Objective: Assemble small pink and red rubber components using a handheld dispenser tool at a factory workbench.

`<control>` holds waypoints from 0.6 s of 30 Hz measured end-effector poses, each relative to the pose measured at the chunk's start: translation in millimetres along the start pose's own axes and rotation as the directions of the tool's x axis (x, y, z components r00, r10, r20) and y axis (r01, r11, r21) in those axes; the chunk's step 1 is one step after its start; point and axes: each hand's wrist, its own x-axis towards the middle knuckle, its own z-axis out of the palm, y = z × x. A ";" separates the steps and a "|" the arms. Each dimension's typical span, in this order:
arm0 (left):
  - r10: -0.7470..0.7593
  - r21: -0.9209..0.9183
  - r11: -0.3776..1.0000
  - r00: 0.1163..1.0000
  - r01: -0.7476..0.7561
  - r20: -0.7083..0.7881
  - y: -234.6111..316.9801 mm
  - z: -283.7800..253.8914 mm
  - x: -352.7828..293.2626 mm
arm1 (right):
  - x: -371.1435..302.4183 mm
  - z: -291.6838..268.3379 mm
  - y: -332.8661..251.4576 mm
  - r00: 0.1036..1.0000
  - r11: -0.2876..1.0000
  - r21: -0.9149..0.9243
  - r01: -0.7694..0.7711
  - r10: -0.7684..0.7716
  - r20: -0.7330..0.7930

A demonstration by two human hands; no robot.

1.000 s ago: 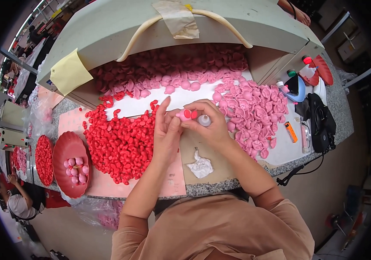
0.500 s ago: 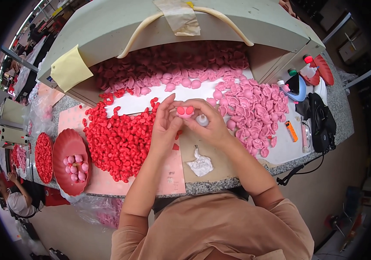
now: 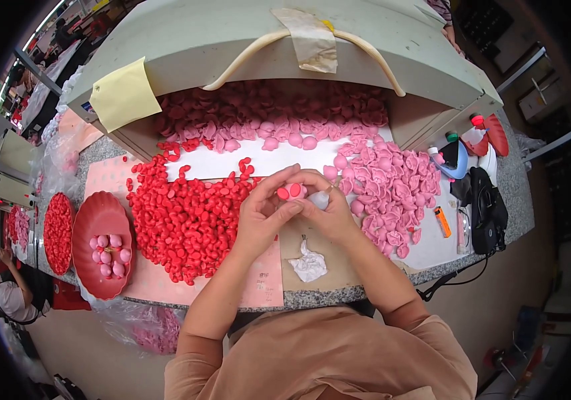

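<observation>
Over the front middle of the bench, both my hands meet around a small pink piece with two red oval parts (image 3: 291, 192) on it. My left hand (image 3: 259, 212) grips it from the left, thumb against its near side and fingers curled behind. My right hand (image 3: 333, 219) closes on it from the other side. A small translucent white bottle (image 3: 319, 199) is also tucked in the right hand. Fingers cover part of the pink piece. A heap of glossy red pieces (image 3: 182, 220) lies left of my hands, and a heap of pink cupped pieces (image 3: 385, 180) lies right.
A grey metal hood (image 3: 199, 47) arches over more pink pieces. A red scalloped tray (image 3: 103, 283) with pink balls stands left, beside a red-filled tray (image 3: 57, 233). Crumpled tissue (image 3: 308, 265) lies near the front edge. An orange lighter (image 3: 442, 222) and black pouch (image 3: 489, 207) lie right.
The view has shifted slightly, and my hands appear lower. The pink piece has turned between my fingers, its red ovals now tilted to the left. Both hands keep their hold.
</observation>
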 end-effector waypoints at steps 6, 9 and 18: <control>-0.012 -0.052 0.999 1.000 0.011 -0.023 -2.1 1.6 0.2 | 4.5 -2.2 -8.0 0.988 0.944 -0.301 0.133 -0.151 -0.034; 0.014 -0.076 0.997 0.999 -0.017 -0.038 -11.7 -2.9 2.4 | 6.0 -8.4 -13.5 0.990 0.886 -0.450 0.111 -0.140 -0.031; -0.176 -0.409 0.904 0.980 0.124 -0.091 -16.4 -7.0 6.0 | 8.0 -8.2 -14.2 0.993 0.955 -0.286 0.078 -0.100 -0.065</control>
